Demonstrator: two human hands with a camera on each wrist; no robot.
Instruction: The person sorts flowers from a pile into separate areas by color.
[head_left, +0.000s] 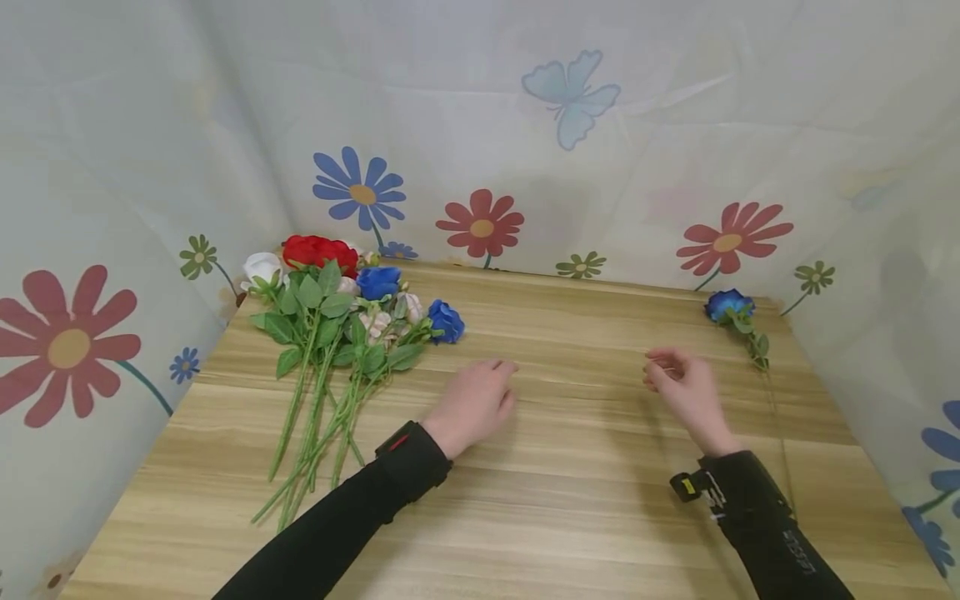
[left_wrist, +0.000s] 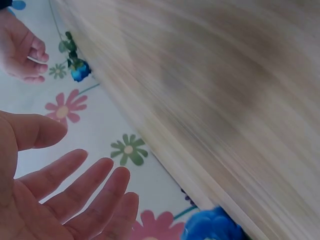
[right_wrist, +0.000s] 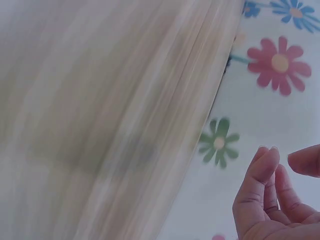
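Note:
My left hand hovers over the middle of the table, just right of the flower pile, with nothing in it. In the left wrist view its fingers are spread and relaxed, thumb apart. My right hand is raised over the right part of the table, its fingers loosely bent and thumb apart, holding nothing. A single blue rose with a leafy, thin stem lies to the right of that hand. At the left lies a pile of artificial flowers: a white rose, red blooms, pale pink ones and blue roses.
The green stems of the pile point toward the table's front. A wood-grain table lies beneath both hands. A white curtain printed with flowers and a butterfly stands behind it and along both sides.

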